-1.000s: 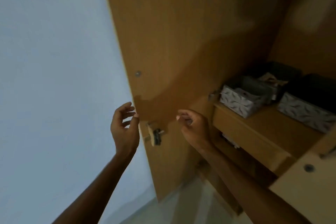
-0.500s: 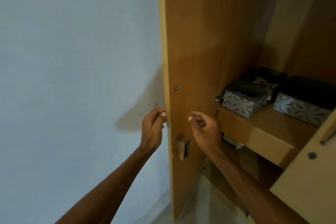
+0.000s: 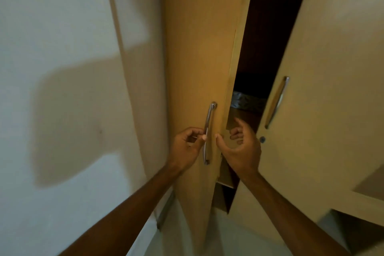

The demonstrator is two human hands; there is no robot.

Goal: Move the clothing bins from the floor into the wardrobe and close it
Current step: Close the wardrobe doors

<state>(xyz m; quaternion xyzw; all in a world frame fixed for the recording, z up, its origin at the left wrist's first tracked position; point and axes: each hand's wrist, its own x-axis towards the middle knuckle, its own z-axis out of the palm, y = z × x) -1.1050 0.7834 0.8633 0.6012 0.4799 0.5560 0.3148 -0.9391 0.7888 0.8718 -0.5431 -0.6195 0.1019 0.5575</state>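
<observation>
The wardrobe's left door (image 3: 199, 52) is swung most of the way to, leaving a narrow dark gap. My left hand (image 3: 188, 147) has its fingers curled around the door's metal bar handle (image 3: 208, 133). Just right of the door's edge, in front of the gap, my right hand (image 3: 242, 147) is open and holds nothing. Through the gap a sliver of a grey patterned clothing bin (image 3: 246, 101) shows on a wooden shelf (image 3: 242, 115). The right door (image 3: 332, 89), pale with its own handle (image 3: 277, 103), stands partly open.
A white wall (image 3: 62, 68) with a dark shadow lies to the left, next to the wardrobe's side. Pale floor (image 3: 174, 235) shows at the bottom between my arms.
The left door has swung from wide open to nearly shut, hiding most of the bins. My left hand went from the door's edge to its outer handle; my right hand came off the door.
</observation>
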